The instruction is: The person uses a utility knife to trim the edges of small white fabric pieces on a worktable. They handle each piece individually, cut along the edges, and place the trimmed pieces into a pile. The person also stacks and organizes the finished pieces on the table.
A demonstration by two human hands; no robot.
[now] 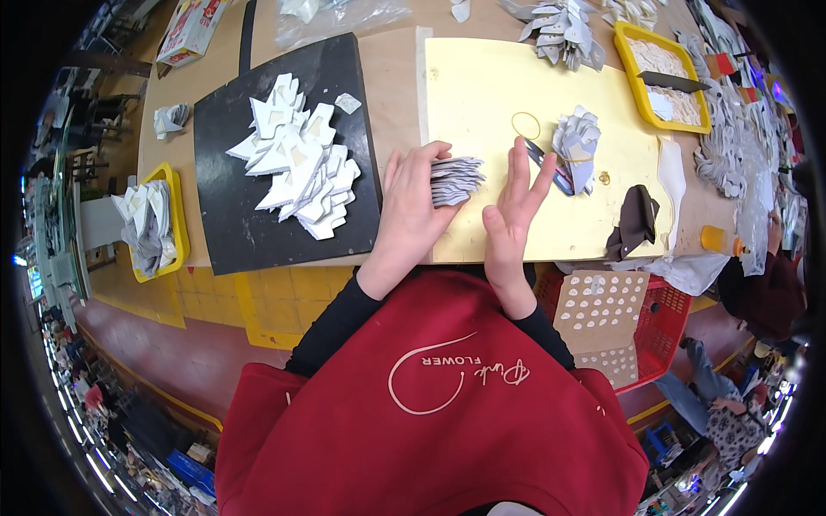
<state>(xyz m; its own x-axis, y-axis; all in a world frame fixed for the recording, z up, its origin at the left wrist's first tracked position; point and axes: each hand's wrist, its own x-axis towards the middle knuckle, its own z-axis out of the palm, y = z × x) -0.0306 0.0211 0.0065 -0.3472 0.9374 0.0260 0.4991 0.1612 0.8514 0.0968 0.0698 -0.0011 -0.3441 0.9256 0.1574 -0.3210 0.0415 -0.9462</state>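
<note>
The left hand [408,193] grips a stack of grey pieces [457,181] over the yellow board [482,77]; the right hand [514,211] waits beside it, fingers open: squaring up, I'd judge, the thin loop [526,113] needed next

White lettering [452,361] on red garment [430,451]

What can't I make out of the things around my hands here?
All in the head view:
- Grey stack: its left part is hidden by your left hand.
- Tool: partly covered by your right hand.
- Brownish bits: too small to count.
- Box: cut off by the upper edge.
</note>
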